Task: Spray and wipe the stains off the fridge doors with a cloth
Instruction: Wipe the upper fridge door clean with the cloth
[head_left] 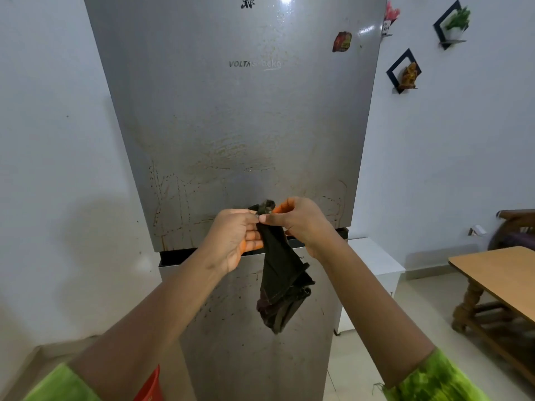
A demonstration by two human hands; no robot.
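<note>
A tall grey fridge fills the middle of the view. Its upper door [231,111] carries brown smears and drip marks across its lower half. The lower door [231,328] has dark specks. In front of the gap between the doors, both hands hold a dark cloth [279,282] that hangs down in folds. My left hand [234,238] pinches the cloth's upper part from the left. From the right, my right hand [301,221] pinches its top end. No spray bottle is in view.
A wooden table [498,273] stands at the right, with a white cabinet [376,261] beside the fridge. Small wall shelves [404,72] hang on the right wall. Magnets [341,41] sit on the upper door. A red object [150,386] shows at the bottom edge.
</note>
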